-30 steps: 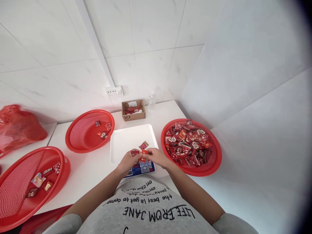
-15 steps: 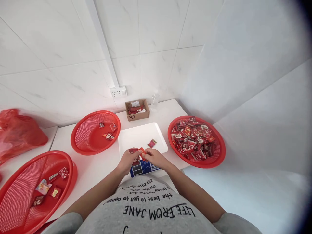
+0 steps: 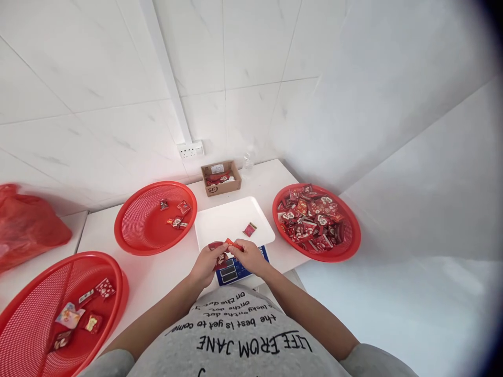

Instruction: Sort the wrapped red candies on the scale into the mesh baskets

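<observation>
Both hands are close together over the front edge of a digital scale (image 3: 225, 213). My left hand (image 3: 203, 266) is closed around a dark red wrapped snack packet (image 3: 221, 262) with pale lettering. An orange-red packet (image 3: 233, 244) is pinched in the fingers of my right hand (image 3: 251, 256), and my left thumb meets it too. Fingers hide most of that packet. On the white scale tray lies one small pink-red packet (image 3: 250, 229). Below my hands shows the scale's blue panel (image 3: 238, 274), partly covered.
To the right stands a red basket (image 3: 357, 238) heaped with red packets. Two red baskets at back left (image 3: 133, 222) and front left (image 3: 27, 319) hold several packets each. A cardboard box (image 3: 222, 188) with packets, a clear plastic item (image 3: 248, 163) and a red bag (image 3: 31, 230) stand farther off.
The orange-red packet has turned in my fingers and shows less of its face. My hands stay together above the scale's front. The view has shifted slightly.
</observation>
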